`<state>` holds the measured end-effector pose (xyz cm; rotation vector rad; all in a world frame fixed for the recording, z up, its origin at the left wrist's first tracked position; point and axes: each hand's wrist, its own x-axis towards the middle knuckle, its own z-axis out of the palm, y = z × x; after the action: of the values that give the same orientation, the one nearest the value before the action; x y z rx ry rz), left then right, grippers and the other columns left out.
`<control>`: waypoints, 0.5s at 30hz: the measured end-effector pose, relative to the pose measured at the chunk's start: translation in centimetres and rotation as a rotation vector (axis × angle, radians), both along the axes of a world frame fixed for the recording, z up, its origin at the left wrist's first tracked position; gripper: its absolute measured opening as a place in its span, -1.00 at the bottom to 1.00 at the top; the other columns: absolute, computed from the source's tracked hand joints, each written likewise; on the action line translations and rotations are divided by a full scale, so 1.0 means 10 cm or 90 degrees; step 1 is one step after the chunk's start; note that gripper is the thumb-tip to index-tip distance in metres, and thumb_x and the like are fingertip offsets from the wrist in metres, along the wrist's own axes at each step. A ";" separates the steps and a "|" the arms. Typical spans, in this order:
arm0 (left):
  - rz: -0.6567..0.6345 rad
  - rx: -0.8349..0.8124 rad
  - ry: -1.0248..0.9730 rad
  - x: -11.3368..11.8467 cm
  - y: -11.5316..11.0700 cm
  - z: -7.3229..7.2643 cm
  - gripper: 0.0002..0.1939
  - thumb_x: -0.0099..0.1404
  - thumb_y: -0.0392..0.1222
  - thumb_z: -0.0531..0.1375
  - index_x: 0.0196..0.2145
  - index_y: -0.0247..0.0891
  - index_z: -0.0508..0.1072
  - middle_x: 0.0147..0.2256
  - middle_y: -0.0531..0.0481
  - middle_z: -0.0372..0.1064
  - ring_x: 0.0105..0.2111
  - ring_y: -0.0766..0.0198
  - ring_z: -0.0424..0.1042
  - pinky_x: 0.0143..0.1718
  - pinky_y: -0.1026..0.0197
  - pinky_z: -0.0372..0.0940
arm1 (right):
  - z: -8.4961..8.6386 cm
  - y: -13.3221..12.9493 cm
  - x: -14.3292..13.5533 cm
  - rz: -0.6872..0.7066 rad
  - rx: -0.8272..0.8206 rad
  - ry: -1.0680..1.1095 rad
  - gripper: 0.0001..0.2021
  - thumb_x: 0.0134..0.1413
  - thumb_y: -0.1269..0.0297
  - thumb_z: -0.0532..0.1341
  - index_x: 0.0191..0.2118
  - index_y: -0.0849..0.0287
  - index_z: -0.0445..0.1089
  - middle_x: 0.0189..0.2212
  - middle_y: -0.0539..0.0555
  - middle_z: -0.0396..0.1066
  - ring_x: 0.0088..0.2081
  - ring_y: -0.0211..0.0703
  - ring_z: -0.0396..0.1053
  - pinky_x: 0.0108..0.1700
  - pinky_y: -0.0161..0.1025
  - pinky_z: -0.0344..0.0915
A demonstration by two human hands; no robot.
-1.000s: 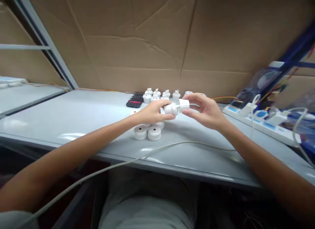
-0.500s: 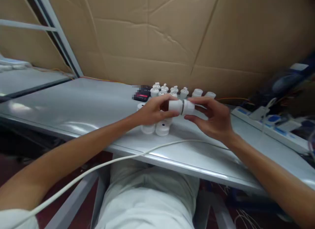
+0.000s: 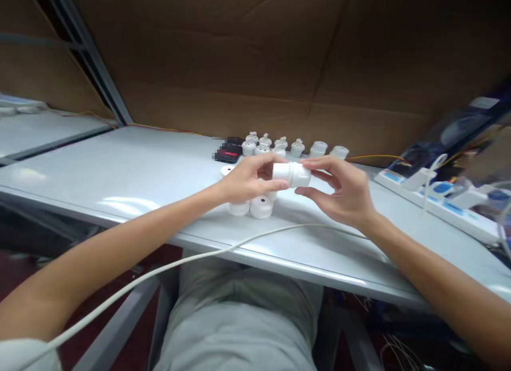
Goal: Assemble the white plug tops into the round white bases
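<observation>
A white plastic cylinder (image 3: 291,175) made of two joined parts lies sideways between my hands, just above the table. My left hand (image 3: 249,178) grips its left part between thumb and fingers. From the other side, my right hand (image 3: 341,191) pinches the right part, its thumb below and fingers above. Under and beside my left hand stand several white round housings (image 3: 261,207) with a small dark hole in the top; my hand covers some of them.
Behind my hands stand several white pieces with knobbed tops (image 3: 297,147) and two plain white caps (image 3: 340,152). A black device (image 3: 228,151) lies left of them. At right is a power strip (image 3: 447,206) with plugs. A white cable (image 3: 223,249) crosses the table's front edge.
The dark gap between the cylinder's two parts has closed, and they now meet. My right hand has shifted slightly left. The scene looks brighter on the table and darker on the cardboard.
</observation>
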<state>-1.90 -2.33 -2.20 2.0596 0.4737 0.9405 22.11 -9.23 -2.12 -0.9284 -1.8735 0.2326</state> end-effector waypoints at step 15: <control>0.072 0.278 0.043 -0.03 0.01 -0.03 -0.63 0.22 -0.19 0.36 -0.01 -0.23 0.52 -0.09 -0.08 0.53 -0.15 0.15 0.47 -0.12 0.14 0.35 | 0.04 0.03 -0.06 0.033 -0.251 0.116 -0.57 -0.02 -0.13 0.56 -0.21 0.08 0.58 -0.24 0.09 0.66 -0.21 0.04 0.64 -0.11 -0.02 0.63</control>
<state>-2.21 -2.19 -2.50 2.4842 0.4526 1.1203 21.56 -8.97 -1.71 -1.0811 -1.7129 0.7140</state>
